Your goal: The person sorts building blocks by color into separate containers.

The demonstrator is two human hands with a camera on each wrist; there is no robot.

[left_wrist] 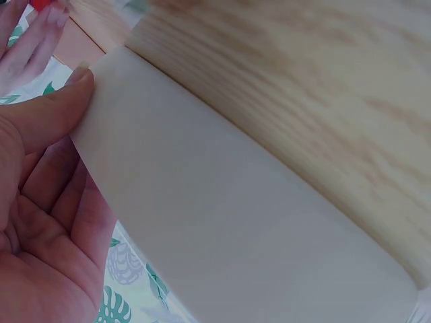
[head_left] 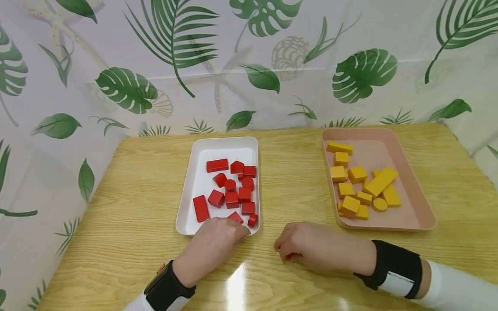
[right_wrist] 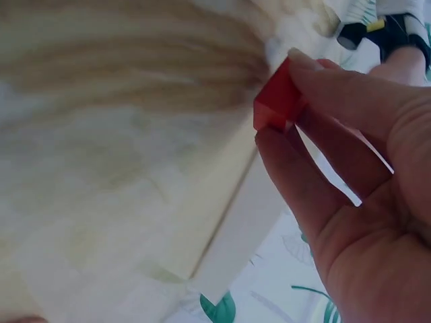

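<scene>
My left hand (head_left: 213, 242) is at the near edge of a white tray (head_left: 187, 190), its fingers over the rim and partly hidden. In the left wrist view the thumb (left_wrist: 50, 111) lies on the rim, with the other fingers curled behind the tray's wall (left_wrist: 222, 202). Several red blocks (head_left: 231, 199) of different shapes lie in that tray. To its right, above the table, my right hand (head_left: 323, 245) pinches a small red block (right_wrist: 277, 97) between thumb and fingertips. From the head view the block is mostly covered by the fingers.
A pink tray (head_left: 412, 203) with several yellow blocks (head_left: 381, 181) stands at the right, beyond the right forearm. Both trays are on a wooden table (head_left: 292, 181). A leaf-patterned cloth (head_left: 218, 86) hangs behind it and along the sides.
</scene>
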